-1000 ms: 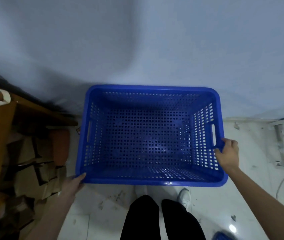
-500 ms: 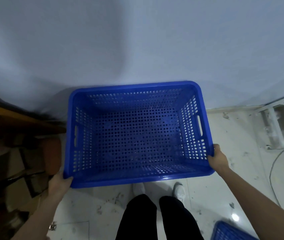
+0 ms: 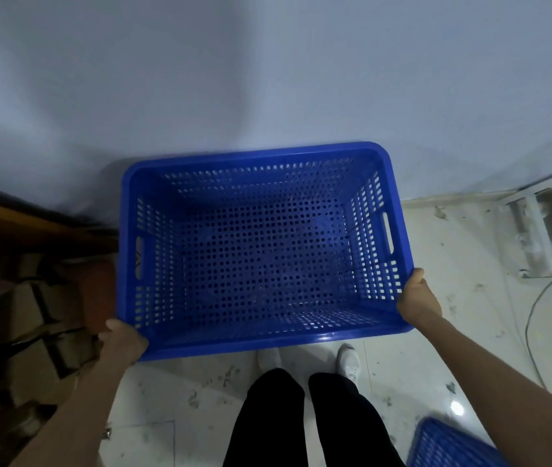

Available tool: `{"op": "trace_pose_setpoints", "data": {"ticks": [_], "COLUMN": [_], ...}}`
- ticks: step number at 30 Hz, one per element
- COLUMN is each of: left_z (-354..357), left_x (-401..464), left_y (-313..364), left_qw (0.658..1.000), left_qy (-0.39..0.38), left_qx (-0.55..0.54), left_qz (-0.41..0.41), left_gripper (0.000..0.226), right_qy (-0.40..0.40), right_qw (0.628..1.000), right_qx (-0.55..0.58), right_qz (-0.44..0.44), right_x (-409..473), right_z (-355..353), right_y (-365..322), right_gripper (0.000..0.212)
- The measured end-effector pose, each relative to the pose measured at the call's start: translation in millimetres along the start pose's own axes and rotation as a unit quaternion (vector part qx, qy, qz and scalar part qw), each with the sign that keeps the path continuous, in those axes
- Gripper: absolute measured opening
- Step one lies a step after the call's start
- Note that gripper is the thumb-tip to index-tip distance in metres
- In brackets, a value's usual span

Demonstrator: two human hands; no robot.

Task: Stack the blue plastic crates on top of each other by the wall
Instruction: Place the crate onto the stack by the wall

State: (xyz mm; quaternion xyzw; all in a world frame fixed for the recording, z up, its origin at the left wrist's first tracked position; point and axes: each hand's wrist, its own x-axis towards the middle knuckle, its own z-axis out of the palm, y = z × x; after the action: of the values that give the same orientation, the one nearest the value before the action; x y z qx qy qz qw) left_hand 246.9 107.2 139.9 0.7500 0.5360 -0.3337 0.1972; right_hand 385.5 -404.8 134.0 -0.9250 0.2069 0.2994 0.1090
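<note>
Head view, looking down. Blue perforated crate [image 3: 261, 247] fills the centre of the frame, open side up, interior bare. Its underside is hidden, so contact with the floor [image 3: 453, 332] or with anything beneath it cannot be judged. Far rim lies against or just beside the pale wall [image 3: 267, 62]; the gap, if any, cannot be made out.

Long axis runs left to right across the frame, slightly rotated: right end sits higher in the picture than the left. Handle slots are in the two short end walls.

Left hand [image 3: 123, 342] is closed around the near-left corner of the rim, fingers curled under and out of sight. Right hand [image 3: 417, 301] is closed on the near-right corner, thumb on the rim's outer edge, fingertips hidden behind the crate wall.

Second blue crate [image 3: 453, 446] is cut off at the lower right corner of the frame; only part of its latticed side shows.

Left edge: dim wooden furniture [image 3: 5, 224] and cardboard boxes [image 3: 32, 315], hard to make out. Right edge: white frame [image 3: 533, 237] and a thin cable [image 3: 533, 318] on the floor. Dark trouser legs [image 3: 301, 419] and white shoes [image 3: 348, 360] at bottom centre.
</note>
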Motion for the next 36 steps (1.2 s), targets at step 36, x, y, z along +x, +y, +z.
{"op": "trace_pose_setpoints", "data": {"ticks": [36], "left_z": [26.3], "left_x": [9.2], "left_y": [-8.2], "left_qw": [0.854], "left_qy": [0.062], "left_qx": [0.293], "left_qz": [0.426], "left_gripper": [0.027], "right_qy": [0.019], "right_qw": [0.932], "right_qx": [-0.132], "right_qz": [-0.337], "right_x": [-2.8], "right_z": [36.2], "right_y": [10.6], "right_gripper": [0.038]}}
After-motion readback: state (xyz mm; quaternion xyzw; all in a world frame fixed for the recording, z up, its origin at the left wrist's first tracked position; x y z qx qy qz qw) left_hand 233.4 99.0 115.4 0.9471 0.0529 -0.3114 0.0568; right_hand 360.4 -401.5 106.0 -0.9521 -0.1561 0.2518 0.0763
